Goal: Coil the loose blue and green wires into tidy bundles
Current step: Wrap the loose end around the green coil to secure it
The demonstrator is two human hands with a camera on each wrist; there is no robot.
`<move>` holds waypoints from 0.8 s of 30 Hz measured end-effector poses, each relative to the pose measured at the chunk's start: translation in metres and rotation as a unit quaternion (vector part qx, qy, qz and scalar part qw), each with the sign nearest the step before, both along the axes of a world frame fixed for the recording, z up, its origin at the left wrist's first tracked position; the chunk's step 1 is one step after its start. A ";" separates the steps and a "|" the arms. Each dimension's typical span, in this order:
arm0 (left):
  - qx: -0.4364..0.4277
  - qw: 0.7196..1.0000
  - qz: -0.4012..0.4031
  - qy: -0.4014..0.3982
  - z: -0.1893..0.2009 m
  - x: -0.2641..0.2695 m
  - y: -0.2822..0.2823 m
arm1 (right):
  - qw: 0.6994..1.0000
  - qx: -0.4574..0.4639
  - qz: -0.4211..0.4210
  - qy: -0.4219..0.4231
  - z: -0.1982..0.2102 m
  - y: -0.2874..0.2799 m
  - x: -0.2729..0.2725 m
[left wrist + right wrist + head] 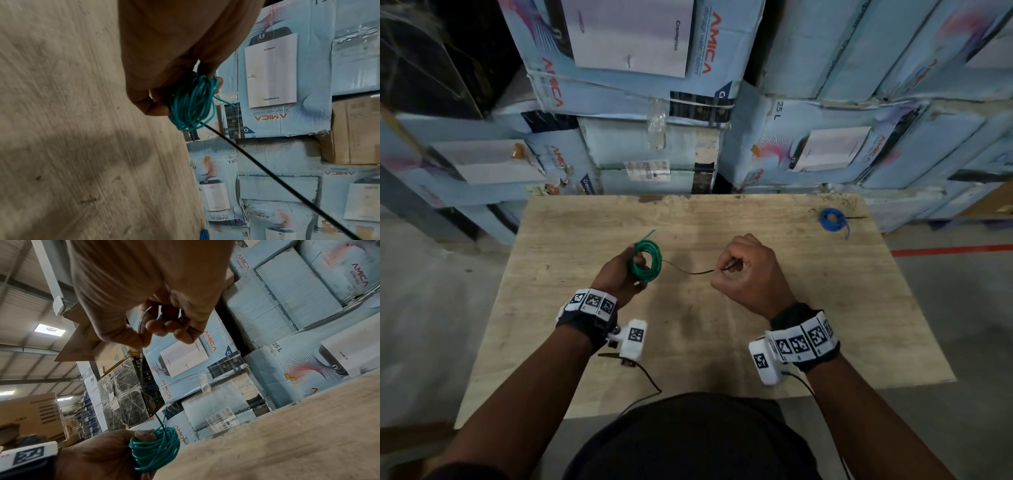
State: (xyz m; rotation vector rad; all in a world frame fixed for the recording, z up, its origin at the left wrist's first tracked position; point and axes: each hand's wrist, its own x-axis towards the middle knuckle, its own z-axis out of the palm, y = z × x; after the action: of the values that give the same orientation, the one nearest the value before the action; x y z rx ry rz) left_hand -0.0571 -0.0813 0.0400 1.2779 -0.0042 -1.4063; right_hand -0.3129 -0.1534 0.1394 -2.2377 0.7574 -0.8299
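Observation:
My left hand (625,270) grips a coil of green wire (645,262) (192,104) (154,449) above the wooden table (722,342), thumb and fingers curled round it. One short green end (649,235) sticks up from the coil. A thin black tie (691,270) (267,175) (141,369) runs from the coil to my right hand (739,270) (152,324), which pinches it with curled fingers. A coiled blue wire (832,220) lies at the table's far right corner, apart from both hands; its edge (204,234) shows in the left wrist view.
Stacked blue cardboard boxes (640,102) stand directly behind the table's far edge. A red line (952,250) marks the floor to the right. Camera cables (650,380) hang from both wrists over the table's near edge.

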 end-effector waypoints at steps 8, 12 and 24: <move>-0.058 0.997 -0.029 -0.048 0.025 0.012 -0.017 | 1.000 -0.024 0.014 -0.014 0.021 -0.012 0.033; -0.058 0.997 -0.014 -0.057 0.032 0.023 -0.029 | 0.999 -0.037 0.020 -0.031 0.036 -0.020 0.043; -0.036 0.998 0.005 -0.051 0.022 0.028 -0.039 | 0.999 -0.033 0.019 -0.012 0.032 -0.029 0.045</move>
State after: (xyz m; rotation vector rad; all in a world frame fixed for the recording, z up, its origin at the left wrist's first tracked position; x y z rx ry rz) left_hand -0.0294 -0.1201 0.0625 1.2873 -0.1179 -1.3197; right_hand -0.2681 -0.1827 0.1710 -2.2887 0.6845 -0.8725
